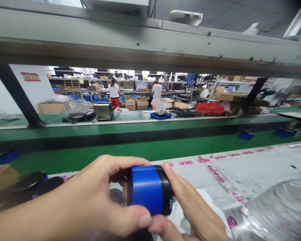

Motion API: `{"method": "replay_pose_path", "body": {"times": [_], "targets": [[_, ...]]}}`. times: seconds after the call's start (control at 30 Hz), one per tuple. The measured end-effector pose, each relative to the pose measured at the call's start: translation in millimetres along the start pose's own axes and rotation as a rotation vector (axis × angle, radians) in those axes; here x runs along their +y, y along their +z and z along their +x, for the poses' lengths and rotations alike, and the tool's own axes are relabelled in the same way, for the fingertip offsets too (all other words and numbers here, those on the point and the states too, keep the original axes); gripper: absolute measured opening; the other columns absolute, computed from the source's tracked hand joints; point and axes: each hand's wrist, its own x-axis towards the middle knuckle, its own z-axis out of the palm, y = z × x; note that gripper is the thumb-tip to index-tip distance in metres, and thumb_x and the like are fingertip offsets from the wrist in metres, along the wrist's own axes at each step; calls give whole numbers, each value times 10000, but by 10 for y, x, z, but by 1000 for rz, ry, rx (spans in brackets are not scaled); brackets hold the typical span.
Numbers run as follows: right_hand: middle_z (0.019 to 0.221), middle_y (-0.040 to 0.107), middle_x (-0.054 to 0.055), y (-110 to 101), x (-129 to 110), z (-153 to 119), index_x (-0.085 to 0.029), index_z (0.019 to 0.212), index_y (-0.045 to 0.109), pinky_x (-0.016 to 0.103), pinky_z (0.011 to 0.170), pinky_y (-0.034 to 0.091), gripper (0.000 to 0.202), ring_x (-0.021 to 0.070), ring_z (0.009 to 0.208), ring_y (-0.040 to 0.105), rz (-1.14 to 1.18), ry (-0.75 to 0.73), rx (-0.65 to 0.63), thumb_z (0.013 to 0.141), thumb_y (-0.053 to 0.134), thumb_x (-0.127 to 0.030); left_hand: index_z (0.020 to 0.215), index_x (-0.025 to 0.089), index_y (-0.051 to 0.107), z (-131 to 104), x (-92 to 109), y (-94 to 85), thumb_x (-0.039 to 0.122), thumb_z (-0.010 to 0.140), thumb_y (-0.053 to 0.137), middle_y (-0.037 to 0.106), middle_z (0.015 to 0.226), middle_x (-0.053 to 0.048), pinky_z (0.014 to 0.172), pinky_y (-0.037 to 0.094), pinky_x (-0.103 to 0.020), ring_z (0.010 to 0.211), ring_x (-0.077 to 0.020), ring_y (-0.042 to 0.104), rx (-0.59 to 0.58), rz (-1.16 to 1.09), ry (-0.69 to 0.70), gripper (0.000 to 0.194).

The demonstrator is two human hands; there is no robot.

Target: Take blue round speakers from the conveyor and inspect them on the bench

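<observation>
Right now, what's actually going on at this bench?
A person holds a short blue cylinder with a black end in both bare hands, close to the camera. The left hand wraps its blue side; the right hand grips the black end. Below lies a white sheet with pink print, and crinkled clear plastic at the right. Beyond runs a green conveyor. Two people in white shirts work far back among cardboard boxes.
</observation>
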Motion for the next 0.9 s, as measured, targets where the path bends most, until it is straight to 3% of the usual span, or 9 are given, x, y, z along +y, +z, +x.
{"method": "replay_pose_path", "body": {"times": [0.13, 0.23, 0.4, 0.47, 0.53, 0.63, 0.7, 0.8, 0.9], "targets": [[1088, 759, -173, 36, -40, 102, -510, 1105, 713, 75, 818, 552, 246, 63, 946, 739, 266, 191, 49, 934, 626, -356, 1056, 268, 738, -35, -54, 62, 347, 565, 757, 779, 1020, -3, 862, 569, -332, 959, -306, 717, 86, -20, 7, 498], [794, 782, -123, 0, -102, 161, -382, 874, 779, 92, 641, 547, 164, 69, 687, 723, 326, 363, 113, 910, 632, -320, 1111, 257, 720, -78, -116, 119, 346, 538, 763, 754, 1177, -36, 915, 569, -374, 1064, -351, 696, 107, -166, -63, 581], [479, 492, -55, -164, 81, 234, -212, 549, 385, 148, 526, 476, 553, 72, 482, 547, 311, 508, 232, 983, 459, -548, 1204, 256, 609, 56, -266, -41, 499, 668, 734, 756, 1100, -47, 823, 593, -327, 955, -274, 735, 87, 7, 10, 602], [604, 519, -51, -208, 298, 263, -234, 754, 495, 179, 484, 492, 373, 95, 523, 580, 206, 437, 171, 1008, 416, -495, 1243, 252, 529, 256, -424, -232, 584, 772, 658, 736, 1097, -38, 824, 589, -313, 962, -238, 722, 82, 206, 90, 591], [983, 636, 49, -204, 527, 276, -276, 1221, 457, 297, 627, 603, 305, 184, 858, 688, 58, 393, 94, 991, 427, -474, 1282, 203, 463, 537, -648, -472, 571, 788, 693, 713, 1053, -59, 855, 572, -383, 955, -254, 694, 176, 385, 76, 658], [1561, 312, 220, -132, 744, 250, -171, 1484, 334, 614, 1142, 337, 655, 351, 1483, 265, -167, 450, -153, 936, 452, -511, 1243, 164, 548, 1034, -1061, -841, 380, 885, 700, 662, 1099, -74, 875, 548, -469, 959, -244, 665, 271, 673, -50, 445], [1628, 148, 271, -74, 776, 216, -30, 1491, 372, 645, 1203, 142, 855, 422, 1524, 41, -274, 534, -400, 838, 604, -531, 1235, 169, 583, 1336, -1340, -1051, 319, 933, 656, 624, 1240, -90, 917, 543, -482, 1074, -257, 639, 289, 787, -132, 345], [1603, 149, 327, -7, 736, 185, 77, 1513, 256, 616, 1211, 167, 1172, 460, 1503, 26, -385, 633, -666, 608, 859, -359, 1234, 173, 598, 1634, -1700, -1272, 303, 941, 654, 618, 1280, -91, 920, 554, -478, 1099, -261, 641, 273, 864, -237, 326], [1582, 259, 313, 31, 706, 201, 54, 1459, 391, 569, 1221, 204, 975, 444, 1507, 74, -474, 623, -737, 632, 838, -205, 1239, 173, 599, 1741, -1958, -1357, 299, 944, 650, 620, 1288, -93, 924, 556, -480, 1110, -262, 641, 266, 871, -282, 325]]}}
